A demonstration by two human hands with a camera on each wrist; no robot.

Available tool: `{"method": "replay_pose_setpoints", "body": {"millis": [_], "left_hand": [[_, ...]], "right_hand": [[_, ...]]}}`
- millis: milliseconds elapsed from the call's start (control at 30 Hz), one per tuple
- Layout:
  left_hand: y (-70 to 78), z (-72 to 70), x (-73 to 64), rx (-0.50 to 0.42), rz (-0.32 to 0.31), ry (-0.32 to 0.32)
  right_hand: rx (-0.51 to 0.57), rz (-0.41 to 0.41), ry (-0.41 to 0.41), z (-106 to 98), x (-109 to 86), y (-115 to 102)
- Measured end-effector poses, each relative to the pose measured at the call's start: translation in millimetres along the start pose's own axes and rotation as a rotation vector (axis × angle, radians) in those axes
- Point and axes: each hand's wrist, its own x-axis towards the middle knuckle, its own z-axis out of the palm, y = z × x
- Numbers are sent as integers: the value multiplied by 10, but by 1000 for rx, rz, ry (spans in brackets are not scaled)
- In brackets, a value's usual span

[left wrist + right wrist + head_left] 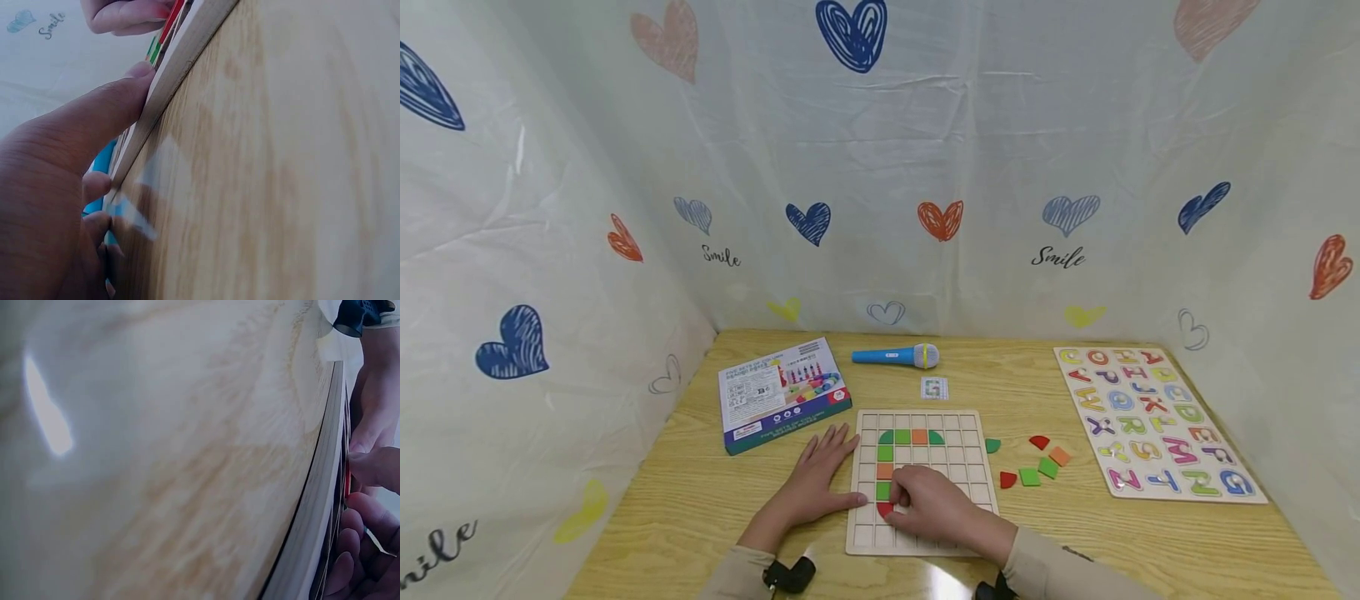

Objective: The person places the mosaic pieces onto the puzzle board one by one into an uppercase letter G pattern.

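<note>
A wooden grid board (917, 537) lies on the table with coloured tiles set in its cells. Along its upper row are a green quarter-circle (887, 437), a green square (902, 437), an orange square (920, 437) and another green quarter-circle (936, 437). Green and orange squares run down the left column. At that column's lower end my right hand (932, 504) pinches a red quarter-circle tile (884, 509) between thumb and index finger, low over its cell. My left hand (816, 479) lies spread on the table, its thumb and fingertips touching the board's left edge.
Right of the board lie loose tiles, among them a green quarter-circle (992, 446) and an orange square (1060, 456). An alphabet puzzle board (1187, 493) sits further right. Behind are a pattern card (935, 388) and a blue toy microphone (891, 357). A box (784, 392) stands left.
</note>
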Motion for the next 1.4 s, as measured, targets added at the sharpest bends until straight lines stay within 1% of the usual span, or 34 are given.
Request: {"method": "replay_pose_setpoints", "body": {"millis": [367, 567, 667, 867, 1067, 1267, 1400], "left_hand": [[10, -12, -2, -4, 0, -1], [17, -20, -6, -16, 8, 2], [17, -21, -9, -13, 12, 5], [16, -24, -14, -19, 15, 3], [27, -33, -22, -23, 18, 5], [17, -17, -13, -15, 17, 8], [13, -11, -11, -11, 18, 7]], "right_hand": [[24, -11, -13, -21, -5, 35], [124, 0, -48, -127, -57, 86], [142, 5, -53, -212, -95, 139], [140, 45, 0, -411, -197, 295], [115, 93, 70, -603, -345, 520], [111, 189, 126, -802, -585, 787], [81, 225, 177, -914, -767, 942]]}}
